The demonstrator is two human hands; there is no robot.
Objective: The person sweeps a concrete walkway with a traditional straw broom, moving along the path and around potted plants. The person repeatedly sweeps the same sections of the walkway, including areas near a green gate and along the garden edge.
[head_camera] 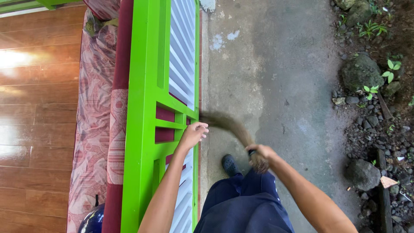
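Outside the doorway, seen from the head camera: a person stands on a grey concrete walkway beside a bright green door frame with white louvres. Right hand is closed around the bound end of a soft brown hand broom; bristles arc up and left, blurred, tips reaching the foot of the frame near the threshold. Left hand rests on the frame's edge, fingers curled over it, seemingly steadying the body rather than carrying anything. Dark trousers and one dark clog show below. Patterned pink cloth hangs inside the frame, polished wooden floor beyond; stones and small plants line the far side of the path. Judged step: mid-stroke sweeping along the joint between frame and concrete. A following stroke would call for keeping the bristles low against the edge and drawing debris outward, away from the door.
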